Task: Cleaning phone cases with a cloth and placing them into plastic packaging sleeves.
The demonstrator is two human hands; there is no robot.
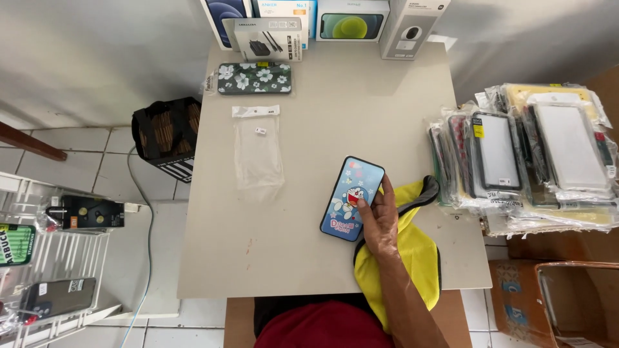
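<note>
My right hand (pixel 379 219) grips a blue phone case (pixel 351 198) with a cartoon cat print, holding it by its right edge just over the beige table (pixel 271 258). Under my wrist lies a yellow cloth with a dark rim (pixel 412 248). An empty clear plastic sleeve (pixel 257 148) lies flat to the left of the case. Farther back rests a dark green floral phone case in its wrapper (pixel 254 78). My left hand is out of sight.
Stacks of wrapped phone cases (pixel 525 154) crowd the table's right edge. Product boxes (pixel 322 22) stand along the back. A black basket (pixel 166 136) sits on the floor at left, a white wire rack (pixel 45 258) with cases beyond it, a cardboard box (pixel 554 303) at lower right.
</note>
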